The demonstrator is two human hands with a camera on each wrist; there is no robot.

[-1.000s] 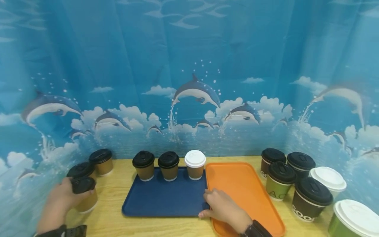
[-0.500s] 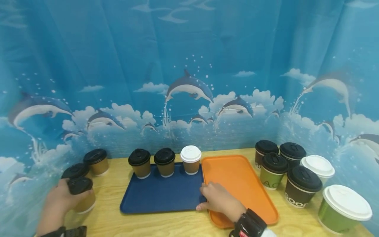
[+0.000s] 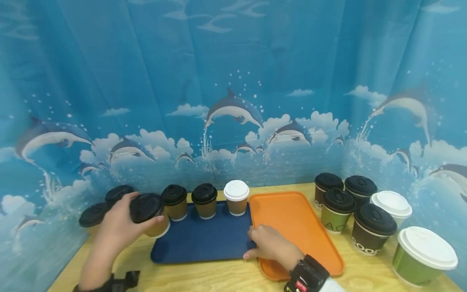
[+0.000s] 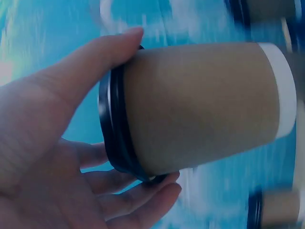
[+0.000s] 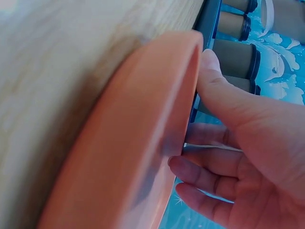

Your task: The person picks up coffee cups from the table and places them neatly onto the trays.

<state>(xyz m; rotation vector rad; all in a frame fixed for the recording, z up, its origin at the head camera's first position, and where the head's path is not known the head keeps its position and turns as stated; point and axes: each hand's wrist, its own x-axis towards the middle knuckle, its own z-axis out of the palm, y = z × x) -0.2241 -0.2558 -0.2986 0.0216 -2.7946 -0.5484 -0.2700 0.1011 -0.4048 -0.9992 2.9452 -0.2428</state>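
Observation:
My left hand (image 3: pixel 118 223) grips a brown paper coffee cup (image 4: pixel 205 105) around its black lid, thumb on one side and fingers on the other. In the head view, this cup is tilted and overlaps the left edge of the blue tray (image 3: pixel 204 243). Along the tray's back stand two black-lidded brown cups (image 3: pixel 204 207) and a white-lidded brown cup (image 3: pixel 237 205). My right hand (image 3: pixel 273 245) holds the blue tray's front right corner between thumb and curled fingers, its palm side over the adjoining orange tray (image 3: pixel 288 219).
Two more black-lidded cups, one a far-left cup (image 3: pixel 93 215), stand behind my left hand. On the right is a group of larger cups, among them a green cup (image 3: pixel 335 219), a dark brown cup (image 3: pixel 372 235) and a wide green tub (image 3: pixel 419 263) with a white lid. A dolphin-printed curtain (image 3: pixel 233 81) encloses the table.
My left hand has carried the brown cup from the left cup group rightward to the blue tray's left edge. The right hand stays at the tray's corner; the head view shifted slightly.

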